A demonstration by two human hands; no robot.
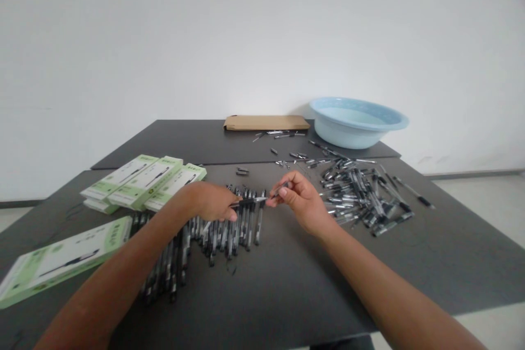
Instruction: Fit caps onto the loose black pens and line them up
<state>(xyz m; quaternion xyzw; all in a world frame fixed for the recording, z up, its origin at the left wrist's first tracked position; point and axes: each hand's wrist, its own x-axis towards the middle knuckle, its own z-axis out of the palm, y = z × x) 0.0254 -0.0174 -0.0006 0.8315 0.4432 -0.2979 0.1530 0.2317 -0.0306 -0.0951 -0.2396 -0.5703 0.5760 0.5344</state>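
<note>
Two bare hands face each other above a dark table (262, 295), a single pen (247, 203) spanning the gap between them. The left hand (215, 202) pinches the pen near its left end, the dark grip section showing beyond the fingertips. Its long axis runs sideways, rising slightly toward the right hand (303, 203), which pinches a small clear piece (281, 188) roughly in line but angled more steeply. The left hand is nearer the pen's dark section, the right its clear end; whether pen and piece touch cannot be told. Beneath lies a row of pens (235, 232), set crosswise to it.
</note>
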